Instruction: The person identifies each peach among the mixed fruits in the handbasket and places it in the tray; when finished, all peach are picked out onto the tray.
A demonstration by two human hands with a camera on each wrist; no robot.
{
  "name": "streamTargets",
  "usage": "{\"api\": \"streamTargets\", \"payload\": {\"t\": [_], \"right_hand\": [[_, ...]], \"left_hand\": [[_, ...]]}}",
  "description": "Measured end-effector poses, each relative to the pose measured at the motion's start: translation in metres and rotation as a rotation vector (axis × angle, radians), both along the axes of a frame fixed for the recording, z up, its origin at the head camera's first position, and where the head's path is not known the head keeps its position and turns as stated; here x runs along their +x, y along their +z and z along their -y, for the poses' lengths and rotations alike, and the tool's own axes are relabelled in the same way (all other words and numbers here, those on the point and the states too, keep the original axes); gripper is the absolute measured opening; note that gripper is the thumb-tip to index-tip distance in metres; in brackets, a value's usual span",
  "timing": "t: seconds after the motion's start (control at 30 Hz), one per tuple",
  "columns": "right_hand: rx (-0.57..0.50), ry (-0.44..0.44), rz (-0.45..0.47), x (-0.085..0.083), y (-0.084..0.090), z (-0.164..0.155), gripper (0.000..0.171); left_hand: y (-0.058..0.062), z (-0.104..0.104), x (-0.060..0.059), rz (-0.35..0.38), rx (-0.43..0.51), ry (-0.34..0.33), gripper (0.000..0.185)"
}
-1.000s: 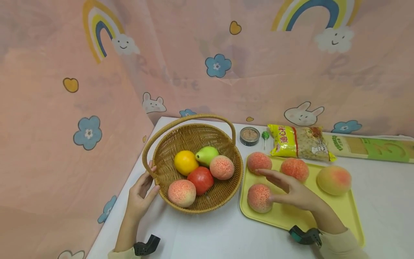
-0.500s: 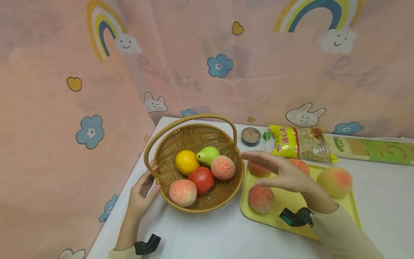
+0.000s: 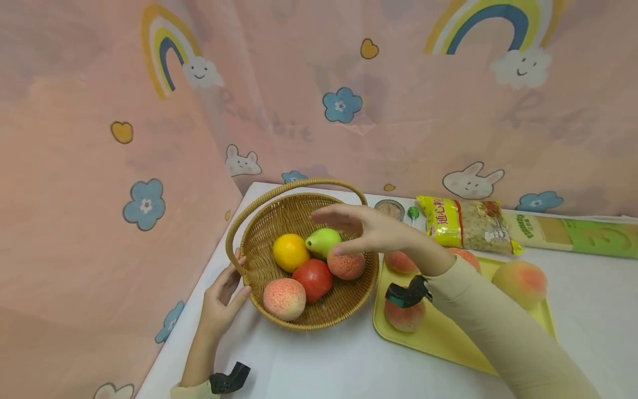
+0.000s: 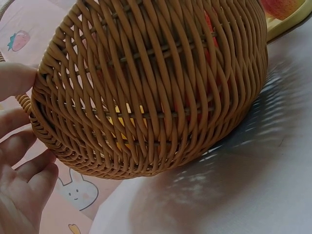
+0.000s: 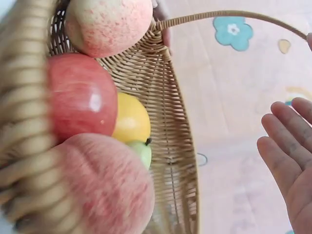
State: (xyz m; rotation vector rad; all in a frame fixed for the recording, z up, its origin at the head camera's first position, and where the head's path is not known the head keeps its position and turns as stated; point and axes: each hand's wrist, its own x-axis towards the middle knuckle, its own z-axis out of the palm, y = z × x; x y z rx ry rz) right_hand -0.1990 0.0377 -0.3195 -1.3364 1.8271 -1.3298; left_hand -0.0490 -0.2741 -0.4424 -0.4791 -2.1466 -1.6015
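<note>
A wicker basket (image 3: 269, 224) with a tall handle holds a yellow orange (image 3: 291, 253), a green pear (image 3: 321, 241), a red fruit (image 3: 313, 281) and two peaches, one at the front (image 3: 284, 300) and one at the right (image 3: 347, 267). My left hand (image 3: 218, 306) grips the basket's left rim by the foot of the handle, thumb and fingertips against the wicker. Above the basket's right side my right hand (image 3: 374, 226) hovers with nothing in it, fingers extended and thumb apart. Its thumb overlaps the right peach in the head view.
Right of the basket lies a yellow tray (image 3: 441, 344) with several peaches, partly hidden by my right arm. Behind it are a macaroni bag (image 3: 480, 226), a green package (image 3: 573, 233), a lollipop (image 3: 413, 212) and a round container (image 3: 390, 209). A pink printed cloth (image 3: 279, 66) hangs behind.
My right hand has moved left from beside the peaches on the tray to over the basket, picking up nothing. My left hand stays at the basket rim.
</note>
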Motion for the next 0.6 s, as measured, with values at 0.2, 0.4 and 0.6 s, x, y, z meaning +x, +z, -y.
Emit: {"api": "streamTargets", "payload": {"t": [0.2,0.4,0.6], "right_hand": [[0.048,0.093,0.002,-0.012,0.0,0.036,0.066],[0.153,0.196,-0.011,-0.018,-0.009,0.064,0.067],[0.242,0.332,-0.007,-0.013,-0.017,0.087,0.068]], "left_hand": [[-0.001,0.0,0.0,-0.013,-0.001,0.007,0.055],[-0.001,0.0,-0.001,-0.032,-0.002,0.008,0.056],[-0.003,0.002,-0.001,0.002,-0.017,0.025,0.056]]}}
